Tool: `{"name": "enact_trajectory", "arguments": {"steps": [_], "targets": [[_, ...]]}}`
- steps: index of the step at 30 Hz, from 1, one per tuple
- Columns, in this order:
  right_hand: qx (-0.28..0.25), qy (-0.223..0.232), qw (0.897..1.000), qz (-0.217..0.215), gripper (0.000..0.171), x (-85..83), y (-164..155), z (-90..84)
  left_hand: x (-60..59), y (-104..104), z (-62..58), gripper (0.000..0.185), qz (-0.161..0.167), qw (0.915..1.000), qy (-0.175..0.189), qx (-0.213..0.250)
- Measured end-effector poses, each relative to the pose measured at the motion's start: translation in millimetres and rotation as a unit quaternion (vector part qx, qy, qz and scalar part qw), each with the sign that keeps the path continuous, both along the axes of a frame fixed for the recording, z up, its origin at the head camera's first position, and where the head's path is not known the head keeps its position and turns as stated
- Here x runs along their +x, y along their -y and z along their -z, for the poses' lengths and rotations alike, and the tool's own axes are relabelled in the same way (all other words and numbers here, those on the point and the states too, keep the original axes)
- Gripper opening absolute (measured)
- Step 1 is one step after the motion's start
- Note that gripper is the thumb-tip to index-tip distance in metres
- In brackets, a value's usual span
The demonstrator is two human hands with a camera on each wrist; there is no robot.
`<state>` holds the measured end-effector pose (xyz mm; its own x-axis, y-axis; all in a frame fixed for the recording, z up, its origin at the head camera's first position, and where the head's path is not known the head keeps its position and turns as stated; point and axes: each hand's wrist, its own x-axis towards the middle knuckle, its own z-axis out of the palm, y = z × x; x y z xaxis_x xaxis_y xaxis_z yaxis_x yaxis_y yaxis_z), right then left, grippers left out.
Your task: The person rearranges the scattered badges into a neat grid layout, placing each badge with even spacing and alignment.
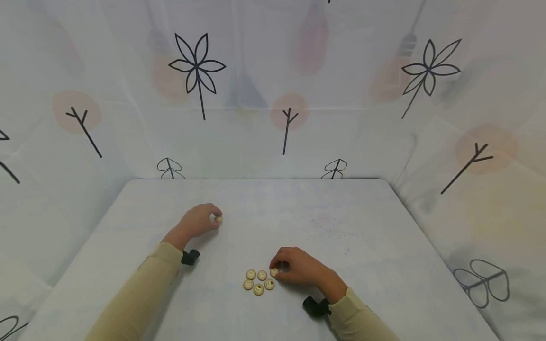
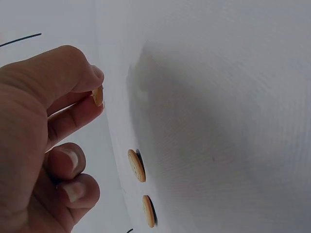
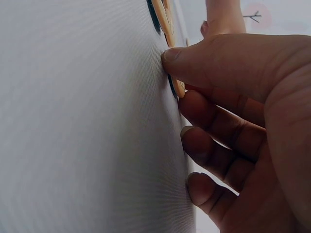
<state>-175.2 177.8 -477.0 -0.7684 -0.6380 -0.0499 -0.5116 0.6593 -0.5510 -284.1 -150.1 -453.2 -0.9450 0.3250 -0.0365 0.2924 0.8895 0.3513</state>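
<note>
The left hand (image 1: 198, 221) pinches one small cream button (image 1: 218, 219) between thumb and forefinger, near the middle of the white table (image 1: 362, 237). The right hand (image 1: 298, 267), fingers curled, pinches another button (image 1: 274, 272) lying on the table toward the near edge. Just beside it, touching or nearly so, lies a cluster of five buttons (image 1: 258, 281).
</note>
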Motion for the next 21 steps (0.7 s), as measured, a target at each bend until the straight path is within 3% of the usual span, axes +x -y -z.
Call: {"name": "enact_trajectory", "arguments": {"steps": [21], "targets": [[-0.005,0.009,1.000,-0.001,0.016,-1.0,0.4,-0.9,-12.6,7.6,9.3,0.027,-0.014,0.9998,0.004,-0.016]]}}
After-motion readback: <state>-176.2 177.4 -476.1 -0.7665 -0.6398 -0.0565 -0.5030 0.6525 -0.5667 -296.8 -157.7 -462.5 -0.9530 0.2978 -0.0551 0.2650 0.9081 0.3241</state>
